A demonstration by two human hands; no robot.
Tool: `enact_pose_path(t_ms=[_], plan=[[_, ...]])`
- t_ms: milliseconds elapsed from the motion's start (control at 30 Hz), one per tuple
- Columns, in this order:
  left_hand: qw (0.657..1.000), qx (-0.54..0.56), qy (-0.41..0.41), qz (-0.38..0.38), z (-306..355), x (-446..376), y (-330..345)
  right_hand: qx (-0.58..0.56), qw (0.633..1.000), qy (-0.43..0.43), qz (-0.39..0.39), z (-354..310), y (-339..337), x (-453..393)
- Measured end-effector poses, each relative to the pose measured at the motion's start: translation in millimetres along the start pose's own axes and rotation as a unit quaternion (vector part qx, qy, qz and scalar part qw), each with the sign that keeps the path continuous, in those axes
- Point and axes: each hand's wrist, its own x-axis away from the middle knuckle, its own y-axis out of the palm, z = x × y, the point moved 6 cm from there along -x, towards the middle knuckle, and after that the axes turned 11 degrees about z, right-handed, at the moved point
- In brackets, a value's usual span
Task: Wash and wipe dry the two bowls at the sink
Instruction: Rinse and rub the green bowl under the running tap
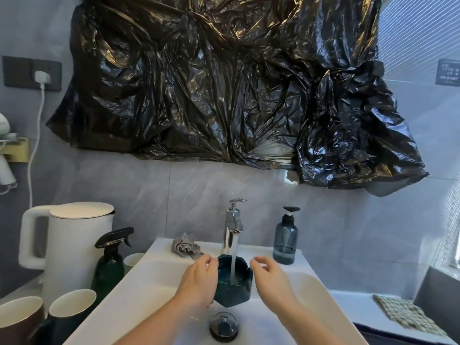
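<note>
Head | left hand grasps bowl under faucet | right hand released, loosely curled beside

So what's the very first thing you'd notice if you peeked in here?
The huge crinkly black plastic sheet covering the wall above the sink grabs the eye first. Below it, water runs from the silver tap into a dark green bowl, which the left hand holds over the white sink while the right hand hovers beside it.
</note>
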Motion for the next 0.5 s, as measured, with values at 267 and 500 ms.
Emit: enact_pose_path(t_ms=[267, 500], plan=[[1.000, -0.002, -0.025, 0.011, 16, 9, -9, 0.028, 0.993, 0.057, -0.100, 8, 4, 11], [0.999, -0.032, -0.032, -0.016, 7, 25, 2, 0.035, 0.995, 0.045, -0.084, 23, -5, 19]])
